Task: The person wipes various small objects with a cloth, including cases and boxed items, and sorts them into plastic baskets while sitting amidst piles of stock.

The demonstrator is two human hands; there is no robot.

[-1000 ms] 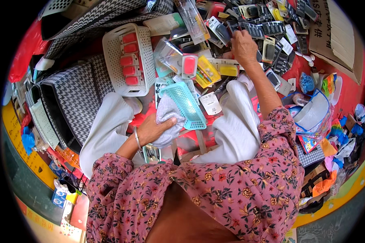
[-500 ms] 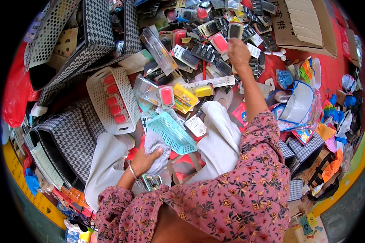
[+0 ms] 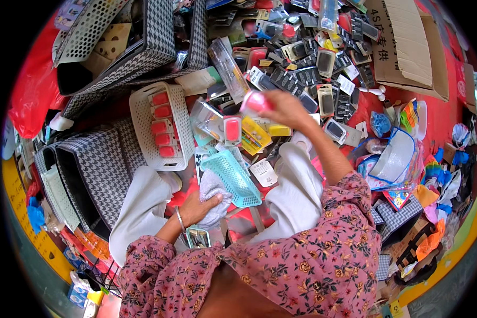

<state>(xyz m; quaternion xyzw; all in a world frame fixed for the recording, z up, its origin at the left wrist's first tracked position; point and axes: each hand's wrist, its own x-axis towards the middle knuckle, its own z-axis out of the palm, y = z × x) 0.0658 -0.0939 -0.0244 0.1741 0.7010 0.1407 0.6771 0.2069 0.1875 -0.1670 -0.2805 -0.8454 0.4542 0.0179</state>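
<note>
- Right hand (image 3: 288, 109) has come back from the heap of dark carded packs (image 3: 287, 80) toward the baskets, now carrying a red pack (image 3: 255, 102), blurred by motion.
- Its fingers close on that pack, which is in the air above the near edge of the heap, not in either basket.
- Left hand (image 3: 198, 209) stays closed around a grey cloth (image 3: 215, 193), pressed to the near-left side of the teal basket (image 3: 236, 180); whether it also grips the basket, I cannot tell.
- Done, as far as shows: five red packs sit in a row inside the white basket (image 3: 183, 119).
- Left outside it: the carried pack, a loose red pack (image 3: 232, 131) beside a yellow pack (image 3: 254, 135), and more red among the heap, so the work looks only partway along.
</note>
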